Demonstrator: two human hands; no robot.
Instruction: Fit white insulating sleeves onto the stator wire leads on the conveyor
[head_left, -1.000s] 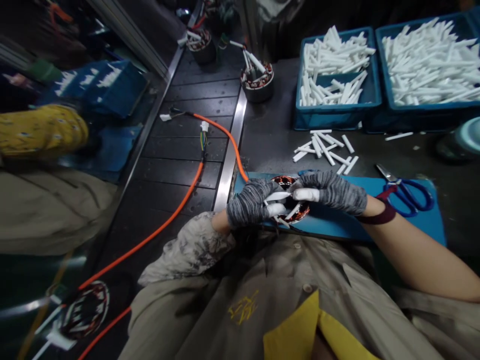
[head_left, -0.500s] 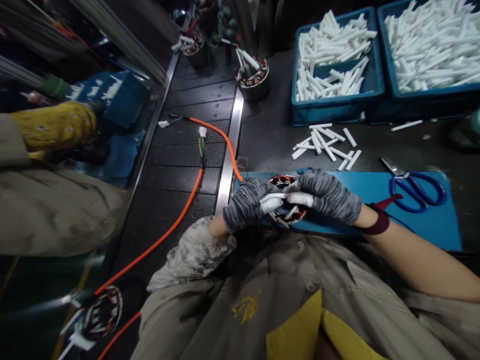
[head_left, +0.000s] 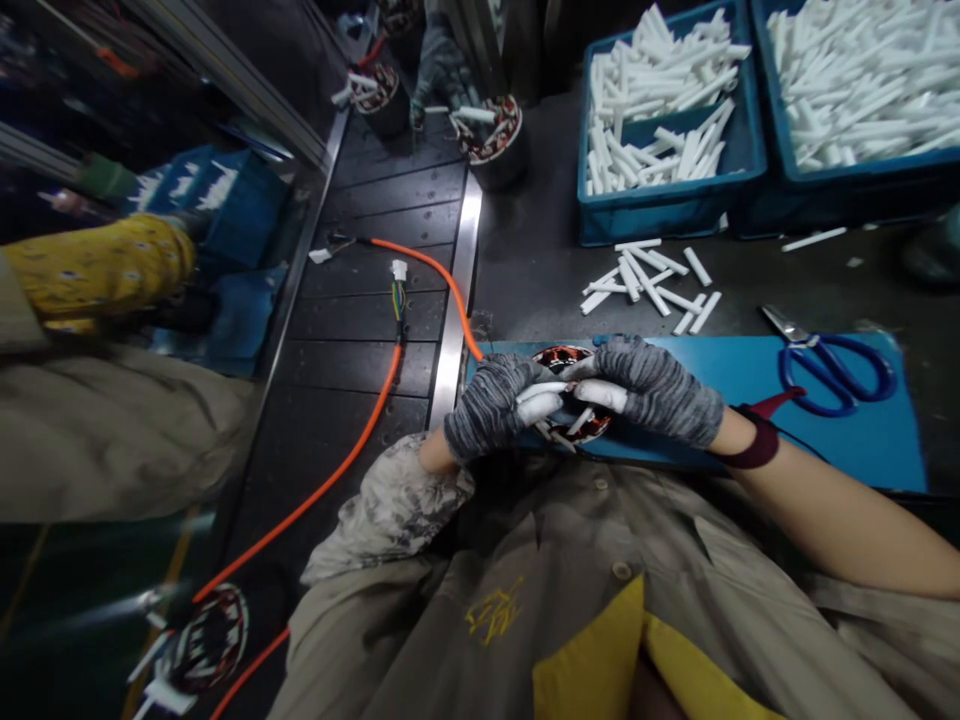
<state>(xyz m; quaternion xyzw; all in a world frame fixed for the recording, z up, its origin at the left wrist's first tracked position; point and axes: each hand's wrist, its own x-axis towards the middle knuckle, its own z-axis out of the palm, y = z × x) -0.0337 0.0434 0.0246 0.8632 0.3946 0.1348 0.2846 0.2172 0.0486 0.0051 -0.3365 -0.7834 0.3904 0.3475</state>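
Both my hands wear grey striped gloves with white thumbs and meet over a motor stator (head_left: 561, 355) with copper windings on the blue mat. My left hand (head_left: 499, 405) is closed, pinching a thin white sleeve tube (head_left: 546, 388). Close against it, my right hand (head_left: 649, 390) is closed too, its fingertips at the tube's right end, where a small reddish bit shows. Whether that is a wire end I cannot make out. More white tubes (head_left: 580, 421) stick out of the stator below my fingers. My hands cover its middle.
Blue-handled scissors (head_left: 836, 375) lie on the blue mat (head_left: 877, 450). Loose white tubes (head_left: 649, 280) lie before blue bins (head_left: 671, 212) of tubes. An orange cable (head_left: 360, 440) crosses the slatted conveyor (head_left: 337, 350). A co-worker's gloved hand (head_left: 442, 65) is near another stator (head_left: 495, 150).
The co-worker's gloved hand has come down beside the far stator, where the white tubes now lie lower. My hands keep nearly the same pinch; the view has shifted slightly.
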